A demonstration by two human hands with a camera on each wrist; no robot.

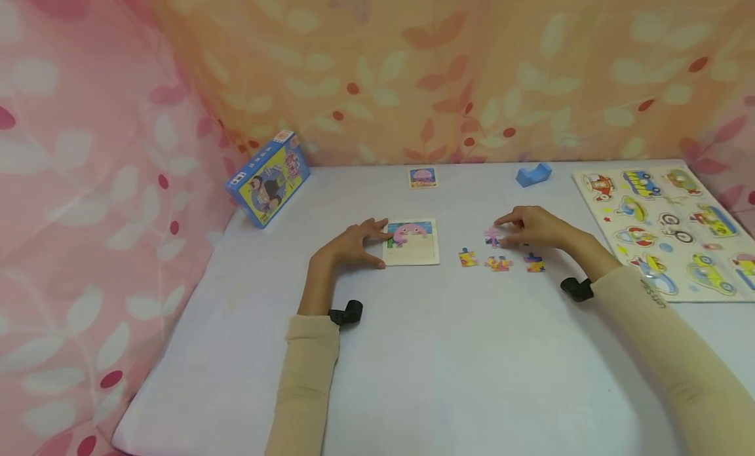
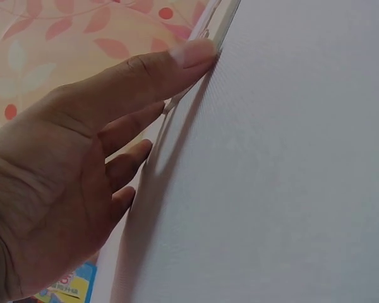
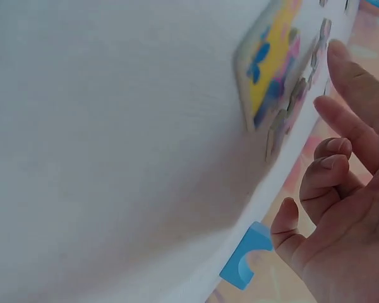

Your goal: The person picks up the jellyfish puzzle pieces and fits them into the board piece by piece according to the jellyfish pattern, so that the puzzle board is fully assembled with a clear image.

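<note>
My left hand (image 1: 354, 241) rests at the left edge of a square puzzle tray (image 1: 413, 261), its thumb by the near left corner and a fingertip on the picture side. Part of a pink octopus picture (image 1: 409, 231) fills the tray's upper area. In the left wrist view, the thumb of the left hand (image 2: 82, 139) touches the tray's edge. My right hand (image 1: 533, 227) hovers over loose jigsaw pieces, thumb and forefinger apart beside a pink piece (image 1: 492, 237). Nearby lie a yellow piece (image 1: 468, 257), a pink-yellow piece (image 1: 499, 264) and another piece (image 1: 534, 263).
A small octopus picture card (image 1: 423, 177) lies at the back. A blue notched block (image 1: 533, 175) is behind the right hand. At the right lies a vehicle puzzle board (image 1: 666, 227). A blue and yellow box (image 1: 268, 181) stands at the back left.
</note>
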